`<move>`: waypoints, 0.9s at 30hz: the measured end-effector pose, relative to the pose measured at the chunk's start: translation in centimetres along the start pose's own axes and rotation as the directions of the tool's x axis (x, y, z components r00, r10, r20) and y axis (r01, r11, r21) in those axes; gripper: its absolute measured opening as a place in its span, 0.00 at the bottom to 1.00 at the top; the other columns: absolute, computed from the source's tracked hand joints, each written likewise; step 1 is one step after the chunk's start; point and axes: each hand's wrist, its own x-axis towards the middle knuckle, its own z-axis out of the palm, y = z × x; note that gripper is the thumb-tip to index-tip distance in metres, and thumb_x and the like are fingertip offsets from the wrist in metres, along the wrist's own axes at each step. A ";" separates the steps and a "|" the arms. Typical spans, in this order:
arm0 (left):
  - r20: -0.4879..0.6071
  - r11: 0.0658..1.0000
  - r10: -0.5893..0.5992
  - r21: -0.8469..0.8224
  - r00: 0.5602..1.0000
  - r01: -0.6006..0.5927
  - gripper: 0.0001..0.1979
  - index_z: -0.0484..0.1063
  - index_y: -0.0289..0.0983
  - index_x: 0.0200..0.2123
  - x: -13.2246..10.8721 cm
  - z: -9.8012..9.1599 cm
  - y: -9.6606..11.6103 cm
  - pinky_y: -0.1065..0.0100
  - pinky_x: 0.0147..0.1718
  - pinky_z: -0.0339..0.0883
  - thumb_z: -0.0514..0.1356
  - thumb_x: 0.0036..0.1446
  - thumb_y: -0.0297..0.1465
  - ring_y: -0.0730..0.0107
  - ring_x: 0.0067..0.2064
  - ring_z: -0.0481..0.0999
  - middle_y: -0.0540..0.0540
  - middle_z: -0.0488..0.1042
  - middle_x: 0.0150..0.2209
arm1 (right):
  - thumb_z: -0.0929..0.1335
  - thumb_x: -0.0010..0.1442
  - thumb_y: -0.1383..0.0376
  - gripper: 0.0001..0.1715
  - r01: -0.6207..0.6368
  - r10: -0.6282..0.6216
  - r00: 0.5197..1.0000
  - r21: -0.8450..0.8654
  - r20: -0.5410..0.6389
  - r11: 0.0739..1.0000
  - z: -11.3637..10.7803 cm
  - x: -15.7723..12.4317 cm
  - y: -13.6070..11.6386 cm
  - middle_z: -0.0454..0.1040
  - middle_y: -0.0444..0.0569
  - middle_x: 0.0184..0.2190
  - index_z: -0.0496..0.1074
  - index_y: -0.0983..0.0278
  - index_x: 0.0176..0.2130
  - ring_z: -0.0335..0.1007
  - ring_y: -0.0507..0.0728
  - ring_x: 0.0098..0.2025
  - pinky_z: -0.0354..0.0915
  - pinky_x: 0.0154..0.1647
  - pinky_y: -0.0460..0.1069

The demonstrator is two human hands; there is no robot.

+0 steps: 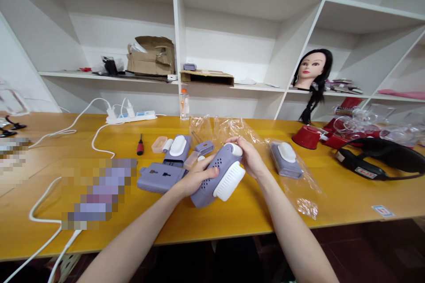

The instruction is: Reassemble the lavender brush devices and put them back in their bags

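Note:
Tilted in front of me is a purple plastic brush device [212, 181] with a white bristle head [229, 182] and rows of small holes. My left hand [201, 174] wraps its side, the thumb lying across the holes. At the far end, the fingers of my right hand [248, 157] curl round a white roller piece [233, 149]. Beyond my left forearm lie a flat purple panel with cut-outs [161, 177] and a second purple device with a white pad [178, 145]. A small purple part [203, 147] sits close behind my left hand.
To the right, another purple device [286, 159] rests on clear plastic wrap [307, 207]. A screwdriver [140, 146], a power strip [133, 117] and white cables are on the left. A bottle [184, 105] stands at the back; a black headset [361, 163] lies far right.

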 end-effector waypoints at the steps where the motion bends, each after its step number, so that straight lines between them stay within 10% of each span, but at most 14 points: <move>1: 0.001 1.000 0.006 0.021 1.000 -0.006 0.28 0.67 0.40 0.53 0.0 0.0 0.0 0.65 0.44 0.60 0.62 0.48 0.39 0.54 0.49 0.69 0.47 0.74 0.47 | 0.65 0.53 0.48 0.20 0.015 -0.015 1.000 -0.010 0.004 1.000 0.0 0.0 0.0 0.69 0.44 0.22 0.71 0.62 0.31 0.59 0.50 0.20 0.55 0.19 0.45; 27: -0.003 0.977 -0.142 -0.161 0.990 0.140 0.25 0.69 0.37 0.51 0.2 0.2 -0.6 0.66 0.39 0.62 0.61 0.49 0.39 0.59 0.40 0.74 0.43 0.77 0.39 | 0.69 0.49 0.55 0.14 -0.106 0.108 0.993 0.024 -0.057 0.994 0.1 0.2 0.4 0.63 0.39 0.15 0.67 0.63 0.23 0.53 0.48 0.16 0.49 0.15 0.44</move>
